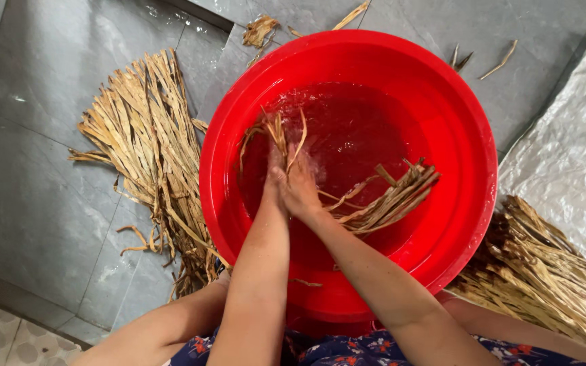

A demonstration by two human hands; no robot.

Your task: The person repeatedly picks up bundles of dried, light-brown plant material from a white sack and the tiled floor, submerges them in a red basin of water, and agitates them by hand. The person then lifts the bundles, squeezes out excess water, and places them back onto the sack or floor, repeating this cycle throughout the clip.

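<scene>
Here, the scene is set out line by line.

Step in hand: a small bunch of dried leaf strips [281, 132] is being washed or soaked in the water of a red plastic basin [456, 115]; this is judged from the two hands pressed together at the waterline with strips rising between them.

Left hand [276, 177]: it is laid flat against the right hand, with the fingers closed up around the lower ends of the strips; how tightly they are curled cannot be told, since they are partly under water and blurred.

Right hand [301, 190]: it is pressed to the left hand from the other side, and its fingers are folded over the same bunch, not spread.

Bunch held: it is clamped between both hands, its tips fanned upward and outward above the water, near the left-hand inner wall of the basin.

Loose strips in the water [391, 196]: a second bundle is seen floating just right of the hands, touching the right wrist area, not gripped.

Pile to the left [147, 156]: a heap of strips is spread on the grey tiled floor [28, 203], touching the outside of the basin.

Pile to the right [544, 278]: a darker heap is laid beside the basin, next to a sheet of crinkled plastic [571, 156].

Next move, as judged: a firm two-handed hold would be called for, so that the wet strips are not let slip back into the water; care would also be needed not to snap the brittle tips.
</scene>
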